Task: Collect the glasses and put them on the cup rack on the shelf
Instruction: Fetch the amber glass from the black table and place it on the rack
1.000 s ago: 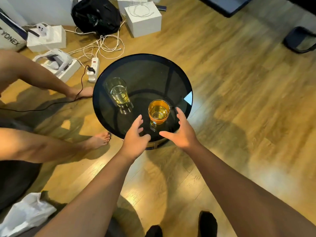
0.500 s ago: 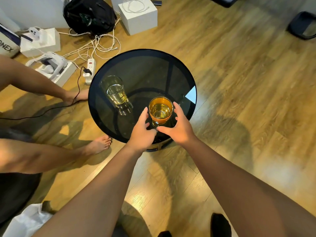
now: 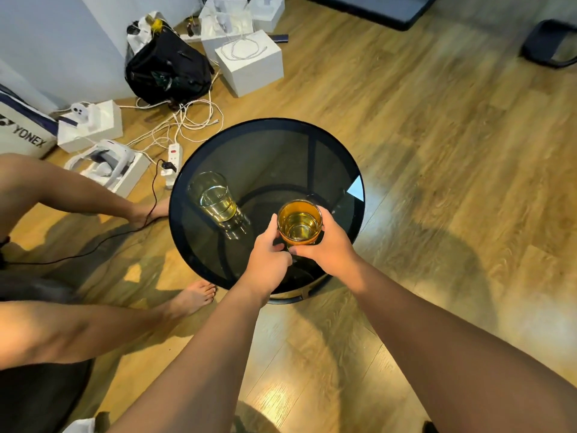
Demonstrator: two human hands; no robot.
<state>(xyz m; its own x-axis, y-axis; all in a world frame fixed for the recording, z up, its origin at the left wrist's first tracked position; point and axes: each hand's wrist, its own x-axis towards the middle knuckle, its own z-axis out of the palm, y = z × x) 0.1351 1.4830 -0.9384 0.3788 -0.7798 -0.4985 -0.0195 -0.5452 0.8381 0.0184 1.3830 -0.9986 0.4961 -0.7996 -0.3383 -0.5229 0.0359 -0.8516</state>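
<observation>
An amber glass (image 3: 299,223) with some liquid in it sits near the front of the round dark glass table (image 3: 271,142). My right hand (image 3: 331,245) curls round its right side and base. My left hand (image 3: 270,254) touches its left side, thumb up along the wall. A clear glass (image 3: 214,196) with yellowish liquid stands upright on the table's left part, apart from both hands. No cup rack or shelf is in view.
Another person's bare legs and feet (image 3: 190,298) lie left of the table. Behind it on the wood floor are a power strip (image 3: 173,157) with tangled cables, white boxes (image 3: 249,62), a black backpack (image 3: 165,67) and a headset box (image 3: 106,164).
Both hands reached in from the table's front edge and closed round the amber glass. The view has shifted and tilted a little.
</observation>
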